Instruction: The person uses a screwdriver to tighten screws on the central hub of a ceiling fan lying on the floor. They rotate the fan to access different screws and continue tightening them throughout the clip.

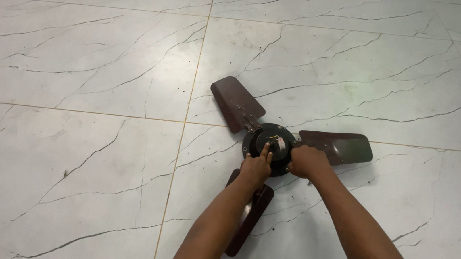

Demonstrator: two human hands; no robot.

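White marble-look floor tiles [76, 60] with dark veins and thin gold grout lines spread all around you. On them lies a dark brown three-bladed ceiling fan [275, 143], flat on the floor. Your right hand [308, 161] is curled shut on the rim of its round motor housing [261, 141]. Your left hand [256, 164] pinches a small part at the hub centre [275, 142].

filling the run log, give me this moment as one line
left hand: fingers on fan hub centre | right hand: gripping hub edge | fan: three brown blades, on tile floor
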